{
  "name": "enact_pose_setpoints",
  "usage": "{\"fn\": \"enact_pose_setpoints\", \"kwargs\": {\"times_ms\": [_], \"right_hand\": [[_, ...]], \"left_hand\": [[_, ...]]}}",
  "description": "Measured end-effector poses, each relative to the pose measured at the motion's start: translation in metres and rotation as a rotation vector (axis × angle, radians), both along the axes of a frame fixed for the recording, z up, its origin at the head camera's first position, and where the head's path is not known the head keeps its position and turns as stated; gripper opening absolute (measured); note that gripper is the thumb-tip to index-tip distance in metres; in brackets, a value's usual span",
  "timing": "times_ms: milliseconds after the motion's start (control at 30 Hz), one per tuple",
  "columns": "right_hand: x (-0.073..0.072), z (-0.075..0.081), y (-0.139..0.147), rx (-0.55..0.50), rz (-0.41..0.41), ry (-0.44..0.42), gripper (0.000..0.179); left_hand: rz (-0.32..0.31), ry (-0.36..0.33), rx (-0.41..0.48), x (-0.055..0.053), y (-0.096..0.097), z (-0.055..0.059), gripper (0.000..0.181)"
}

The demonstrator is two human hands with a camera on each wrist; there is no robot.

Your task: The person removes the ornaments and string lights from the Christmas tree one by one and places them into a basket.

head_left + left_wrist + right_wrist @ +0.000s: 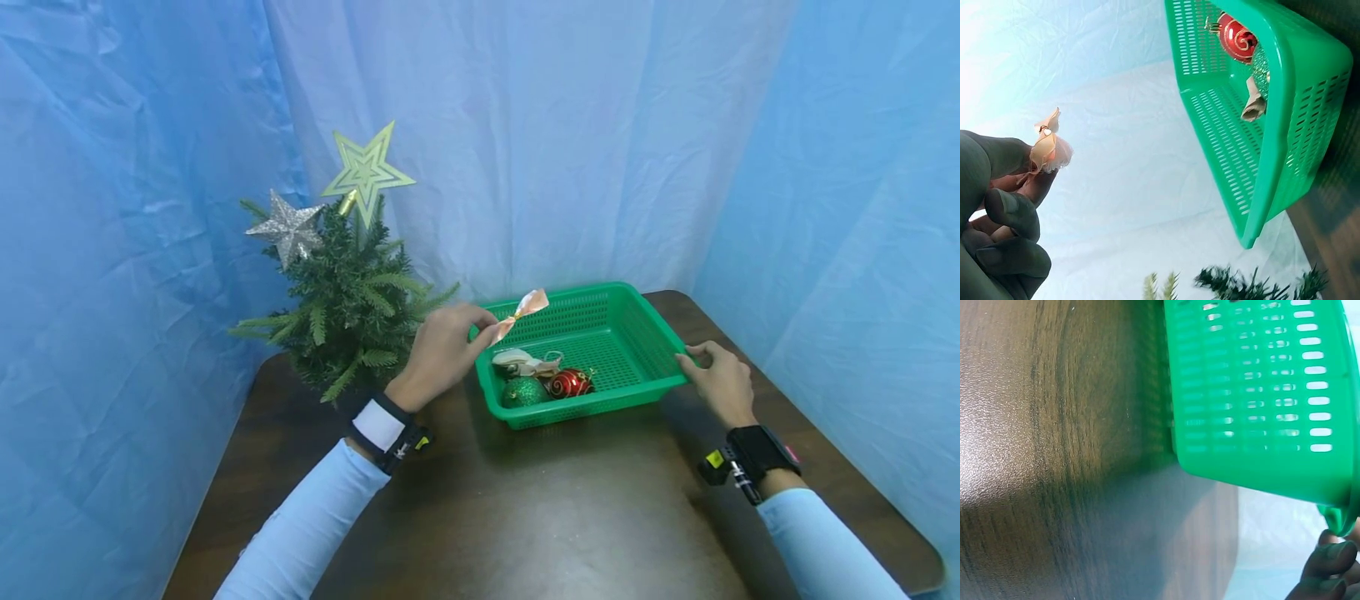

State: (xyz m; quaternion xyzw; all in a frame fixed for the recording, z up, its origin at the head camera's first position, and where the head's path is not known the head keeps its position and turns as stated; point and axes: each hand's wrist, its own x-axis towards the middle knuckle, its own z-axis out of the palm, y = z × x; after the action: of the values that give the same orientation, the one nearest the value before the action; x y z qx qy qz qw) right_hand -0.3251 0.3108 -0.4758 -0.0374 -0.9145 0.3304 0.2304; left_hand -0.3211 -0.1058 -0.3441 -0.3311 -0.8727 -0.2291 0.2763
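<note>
A small peach ribbon bow (531, 303) with a gold tie at its middle is pinched between the thumb and fingertips of my left hand (447, 346), above the left end of a green plastic basket (592, 405). In the left wrist view the bow (1046, 150) stands out beyond the fingertips. My right hand (722, 382) grips the basket's rim at its right end, with the fingers (1330, 557) at the rim in the right wrist view. Inside the basket lie a red ball ornament (570, 383), a green glitter ball (524, 392) and a pale ribbon-like piece (517, 362).
Left of the basket stands a small artificial Christmas tree (352, 304), its branches close to my left hand. It carries a gold star (365, 173) on top and a silver glitter star (288, 229). Blue cloth (570, 142) hangs around the dark wooden table (547, 517).
</note>
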Motion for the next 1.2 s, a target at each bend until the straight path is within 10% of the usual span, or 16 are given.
{"fn": "enact_pose_setpoints", "kwargs": {"times_ms": [1200], "right_hand": [[0.002, 0.000, -0.001, -0.002, 0.011, 0.019, 0.040]], "left_hand": [[0.006, -0.195, -0.118, -0.022, 0.042, -0.049, 0.015]]}}
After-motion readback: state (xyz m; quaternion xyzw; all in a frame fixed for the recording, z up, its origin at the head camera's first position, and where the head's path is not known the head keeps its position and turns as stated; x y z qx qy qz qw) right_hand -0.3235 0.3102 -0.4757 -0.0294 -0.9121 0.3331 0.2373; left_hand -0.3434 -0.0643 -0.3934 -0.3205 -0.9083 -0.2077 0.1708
